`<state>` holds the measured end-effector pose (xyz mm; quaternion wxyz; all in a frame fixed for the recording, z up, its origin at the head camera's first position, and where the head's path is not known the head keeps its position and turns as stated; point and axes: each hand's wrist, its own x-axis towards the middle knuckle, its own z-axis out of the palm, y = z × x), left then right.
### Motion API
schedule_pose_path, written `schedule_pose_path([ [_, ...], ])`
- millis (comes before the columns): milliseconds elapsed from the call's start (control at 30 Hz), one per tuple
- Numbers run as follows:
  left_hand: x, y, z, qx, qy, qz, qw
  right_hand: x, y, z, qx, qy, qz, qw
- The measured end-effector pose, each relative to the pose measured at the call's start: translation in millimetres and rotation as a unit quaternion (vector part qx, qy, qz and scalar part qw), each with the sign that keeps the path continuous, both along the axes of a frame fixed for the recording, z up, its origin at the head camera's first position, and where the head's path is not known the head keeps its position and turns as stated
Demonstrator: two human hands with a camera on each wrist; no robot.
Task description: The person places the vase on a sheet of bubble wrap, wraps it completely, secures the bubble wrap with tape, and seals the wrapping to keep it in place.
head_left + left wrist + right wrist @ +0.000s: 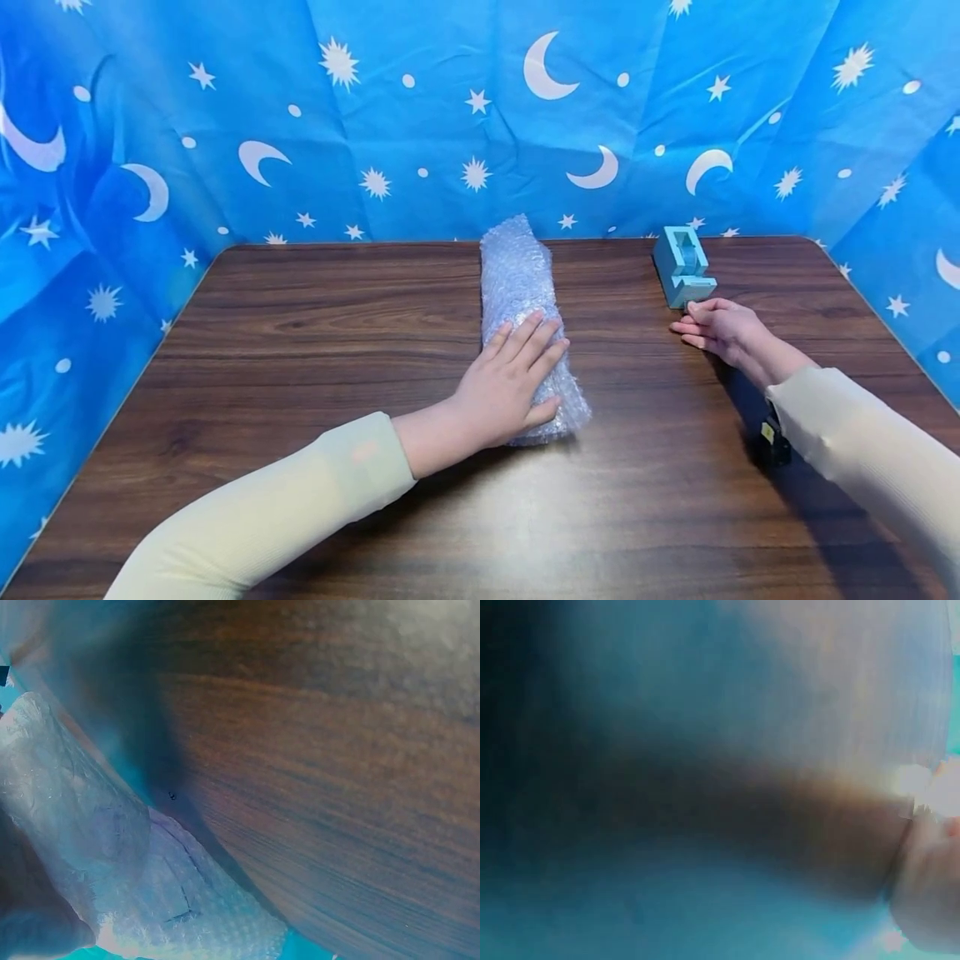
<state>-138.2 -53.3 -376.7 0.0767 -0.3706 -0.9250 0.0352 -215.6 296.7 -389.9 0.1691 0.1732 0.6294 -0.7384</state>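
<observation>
A long bundle of clear bubble wrap (519, 267) lies lengthwise on the table; whatever is inside it cannot be made out. Flat on its near half rests my left hand (502, 387), fingers spread and straight. In the left wrist view the bubble wrap (112, 832) fills the lower left, with part of the hand at the edge. At the back right stands a light blue tape dispenser (675, 279) with a roll of tape (687, 252) in it. My right hand (727, 329) pinches the tape's end at the dispenser's front, thumb against forefinger, other fingers extended. The right wrist view is blurred.
The dark wood-grain table (337, 333) is bounded at the back and sides by a blue cloth (420, 125) with white moons and stars. A small black device (772, 437) sits under the right wrist.
</observation>
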Motion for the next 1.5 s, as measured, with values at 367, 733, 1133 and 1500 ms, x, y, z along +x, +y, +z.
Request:
schedule_pose_path([
  [367,0.2,-2,0.8,0.002,-0.006,-0.001,1.0000,-3.4,-4,2.8,0.044,-0.033,0.026,0.998],
  [733,1.1,0,3.3,0.003,-0.006,-0.008,0.9999,23.0,1,6.4,0.019,0.044,0.045,0.998],
  [1133,0.9,-1,1.2,0.018,-0.023,-0.004,0.9996,55.7,-7,-1.0,0.110,0.269,0.013,0.957],
  [1500,1.9,-1,1.9,0.013,-0.004,-0.003,0.9999,45.6,-21,31.9,0.090,0.351,0.013,0.932],
])
